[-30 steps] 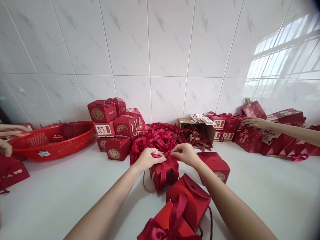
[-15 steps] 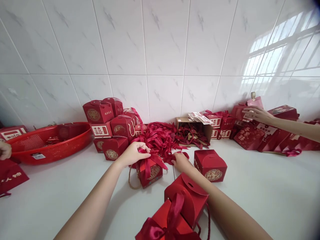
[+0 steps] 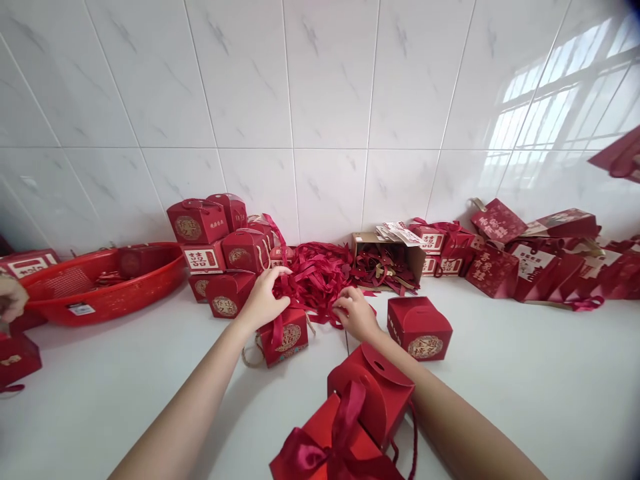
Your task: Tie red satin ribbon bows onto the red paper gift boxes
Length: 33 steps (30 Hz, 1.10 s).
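A small red gift box (image 3: 286,339) with a gold round emblem and rope handles stands on the white table, a red ribbon (image 3: 277,329) lying over its top. My left hand (image 3: 267,297) is curled over the box's upper left side, thumb and fingers around the ribbon. To its right, my right hand (image 3: 356,313) has its fingers bent together on a ribbon strand at the front of a loose ribbon heap (image 3: 320,270). Nearest to me are a red box with a satin bow (image 3: 327,453) and a plain red box (image 3: 370,393).
Stacked red boxes (image 3: 195,223) stand left, beside a red plastic basket (image 3: 125,300). A cardboard carton (image 3: 420,263) of dark red pieces and another red box (image 3: 420,327) are right. Red bags (image 3: 535,267) line the wall. Another person's hand (image 3: 11,300) shows at far left.
My left hand and the emblem box have shifted left, and the hand has risen. My right hand has moved slightly up. At right, another person's hand has left view and a red bag appears raised.
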Each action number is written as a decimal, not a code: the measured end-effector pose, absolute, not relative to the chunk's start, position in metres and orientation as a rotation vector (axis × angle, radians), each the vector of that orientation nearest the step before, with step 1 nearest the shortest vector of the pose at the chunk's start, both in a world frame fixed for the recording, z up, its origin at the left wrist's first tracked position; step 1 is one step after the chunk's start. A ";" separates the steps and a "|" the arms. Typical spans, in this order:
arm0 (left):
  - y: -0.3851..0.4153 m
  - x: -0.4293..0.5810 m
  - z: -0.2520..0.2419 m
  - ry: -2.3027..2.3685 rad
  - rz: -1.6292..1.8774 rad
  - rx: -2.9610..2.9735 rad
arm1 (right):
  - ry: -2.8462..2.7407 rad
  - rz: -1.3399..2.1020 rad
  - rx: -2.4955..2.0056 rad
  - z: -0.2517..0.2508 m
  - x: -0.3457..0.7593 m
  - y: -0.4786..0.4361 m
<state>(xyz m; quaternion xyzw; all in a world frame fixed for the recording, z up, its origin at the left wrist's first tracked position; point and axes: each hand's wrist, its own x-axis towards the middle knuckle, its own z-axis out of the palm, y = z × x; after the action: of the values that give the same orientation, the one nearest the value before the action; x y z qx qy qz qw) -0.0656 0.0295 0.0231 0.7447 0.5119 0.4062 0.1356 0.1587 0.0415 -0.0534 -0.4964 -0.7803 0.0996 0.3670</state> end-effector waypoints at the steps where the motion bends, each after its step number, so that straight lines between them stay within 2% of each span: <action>1: 0.026 -0.059 0.024 1.506 1.211 2.192 | -1.984 0.285 -1.218 -0.044 0.160 0.040; 6: -0.002 -0.027 0.030 1.395 1.099 2.386 | -1.947 0.510 -0.948 0.004 0.162 0.019; 11: -0.027 -0.012 0.038 1.099 0.984 2.102 | -1.887 0.713 -0.724 0.030 0.162 -0.010; 18: -0.028 -0.025 0.059 1.160 1.125 2.086 | -2.022 0.672 -0.980 0.055 0.194 -0.023; 23: -0.028 -0.041 0.073 1.280 1.295 2.035 | -1.970 0.821 -1.122 0.072 0.229 -0.034; 27: -0.027 -0.048 0.077 1.359 1.372 2.054 | -1.877 0.940 -0.798 0.079 0.255 -0.041; 33: -0.025 -0.047 0.074 1.383 1.335 2.050 | -1.525 0.861 -0.166 0.079 0.276 -0.046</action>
<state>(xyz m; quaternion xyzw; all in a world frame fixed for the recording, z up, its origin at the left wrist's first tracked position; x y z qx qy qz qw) -0.0465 -0.0245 0.0742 0.7196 0.4853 0.4686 0.1648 0.2759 -0.0456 0.0792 -0.0725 -0.6681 0.3771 0.6374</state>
